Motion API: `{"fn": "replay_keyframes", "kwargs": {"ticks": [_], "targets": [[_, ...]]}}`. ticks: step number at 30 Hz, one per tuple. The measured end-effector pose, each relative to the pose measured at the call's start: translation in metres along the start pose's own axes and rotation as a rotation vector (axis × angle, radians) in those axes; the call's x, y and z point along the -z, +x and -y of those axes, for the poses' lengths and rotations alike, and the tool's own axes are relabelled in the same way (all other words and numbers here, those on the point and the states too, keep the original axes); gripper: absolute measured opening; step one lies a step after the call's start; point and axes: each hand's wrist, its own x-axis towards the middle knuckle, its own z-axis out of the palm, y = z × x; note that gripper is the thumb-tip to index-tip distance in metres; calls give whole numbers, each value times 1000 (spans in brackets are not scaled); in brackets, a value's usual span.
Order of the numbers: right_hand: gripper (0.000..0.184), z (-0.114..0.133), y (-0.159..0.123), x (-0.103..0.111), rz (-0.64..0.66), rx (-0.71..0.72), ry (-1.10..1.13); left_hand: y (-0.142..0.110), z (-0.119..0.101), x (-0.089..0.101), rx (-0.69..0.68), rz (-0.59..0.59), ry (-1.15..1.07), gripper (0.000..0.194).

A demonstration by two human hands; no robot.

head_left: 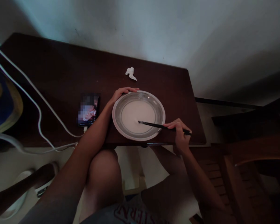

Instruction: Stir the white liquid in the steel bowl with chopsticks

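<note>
A wide metal bowl (130,130) holding a white liquid (135,116) sits near the front edge of a dark wooden table (60,71). My left hand (121,92) grips the bowl's far left rim, fingers curled over it. My right hand (180,130) pinches a pair of dark chopsticks (158,125) at the bowl's right side. Their tips dip into the white liquid near the bowl's middle.
A phone (88,109) lies left of the bowl with a white cable (37,102) plugged in and trailing off the table's left. A crumpled white tissue (131,73) lies behind the bowl. A wall backs the table. A wooden chair (247,168) stands at the right.
</note>
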Motion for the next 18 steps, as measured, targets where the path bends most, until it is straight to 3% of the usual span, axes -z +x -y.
{"fn": "replay_keyframes", "kwargs": {"ticks": [3,5,9,13,15,18], "targets": [[26,3,0,-10,181,18,-43,0,-1,-1,-5,1,6,34],[22,4,2,-13,235,42,-93,0,-2,-2,5,-3,-2,34],[23,3,5,-5,129,21,-106,0,0,-2,13,-8,-21,34],[36,4,4,4,-14,-30,-18,0,2,-1,-15,-15,-6,34],[37,5,3,2,23,-24,6,1,2,-2,-17,-13,-8,34],[27,6,3,-7,200,35,-41,0,1,-3,-4,-12,-25,34]]}}
